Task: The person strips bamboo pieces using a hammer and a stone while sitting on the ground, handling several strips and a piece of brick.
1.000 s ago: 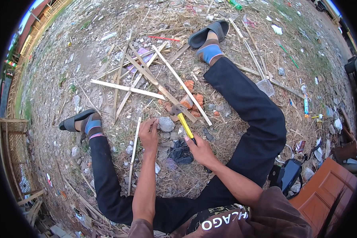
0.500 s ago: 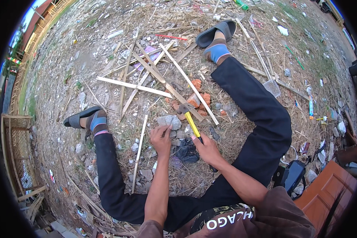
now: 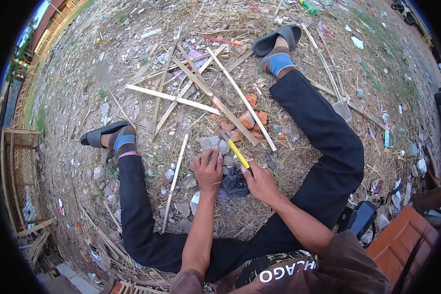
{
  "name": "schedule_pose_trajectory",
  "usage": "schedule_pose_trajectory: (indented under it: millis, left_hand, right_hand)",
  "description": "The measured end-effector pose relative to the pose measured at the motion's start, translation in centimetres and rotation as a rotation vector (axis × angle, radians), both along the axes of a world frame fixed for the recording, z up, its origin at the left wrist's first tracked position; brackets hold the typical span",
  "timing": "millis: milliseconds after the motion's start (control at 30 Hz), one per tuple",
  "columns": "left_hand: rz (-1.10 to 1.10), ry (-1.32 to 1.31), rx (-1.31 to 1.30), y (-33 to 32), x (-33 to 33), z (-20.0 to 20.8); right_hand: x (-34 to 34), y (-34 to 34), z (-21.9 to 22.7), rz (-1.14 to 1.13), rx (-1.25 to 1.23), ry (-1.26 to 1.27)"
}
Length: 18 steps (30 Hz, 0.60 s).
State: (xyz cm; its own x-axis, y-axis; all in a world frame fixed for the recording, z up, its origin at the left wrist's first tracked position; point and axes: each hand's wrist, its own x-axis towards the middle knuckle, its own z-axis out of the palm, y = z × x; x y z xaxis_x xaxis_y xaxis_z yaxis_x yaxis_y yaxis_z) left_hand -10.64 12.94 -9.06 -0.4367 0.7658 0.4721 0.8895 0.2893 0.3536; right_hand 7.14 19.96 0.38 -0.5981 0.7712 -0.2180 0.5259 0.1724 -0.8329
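Observation:
My right hand (image 3: 260, 182) is closed around the handle of a hammer (image 3: 238, 154) with a yellow grip and a dark end. The hammer's metal head points away from me, just right of a grey stone (image 3: 210, 142). My left hand (image 3: 208, 169) lies palm down at the near side of that stone. Its fingers stretch forward and touch the stone or the ground beside it; anything beneath them is hidden. Between my hands sits a crumpled black plastic bag (image 3: 236, 183). Broken orange bricks (image 3: 248, 118) lie beyond the hammer head.
Several wooden strips (image 3: 174, 99) lie crossed ahead, and a single strip (image 3: 175, 181) lies left of my left hand. My legs spread either side. A black bag (image 3: 361, 218) and a brown wooden panel (image 3: 406, 242) are at the right. A lattice frame (image 3: 22, 181) stands at the left.
My left hand has turned from a pinch at the stone to palm down with fingers extended, slightly to the right. The hammer stays in my right hand. The view has shifted slightly.

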Motion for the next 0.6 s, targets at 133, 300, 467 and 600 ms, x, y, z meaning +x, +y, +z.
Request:
schedule_pose_trajectory:
  millis: [133,300,467,600]
  left_hand:
    - [0.005,0.005,-0.013,-0.2,0.0,0.1]
    - [0.004,0.018,0.002,0.1,0.2,0.0]
    - [0.009,0.019,-0.017,-0.4,-0.1,0.1]
    - [0.001,0.042,-0.021,0.0,0.2,0.2]
  right_hand:
    - [-0.9,0.1,1.9,0.070,0.038,0.027]
    - [-0.8,0.6,0.1,0.080,0.081,-0.130]
    - [-1.4,1.2,2.7,0.042,0.104,-0.029]
    - [-0.8,1.0,1.7,0.067,0.112,-0.095]
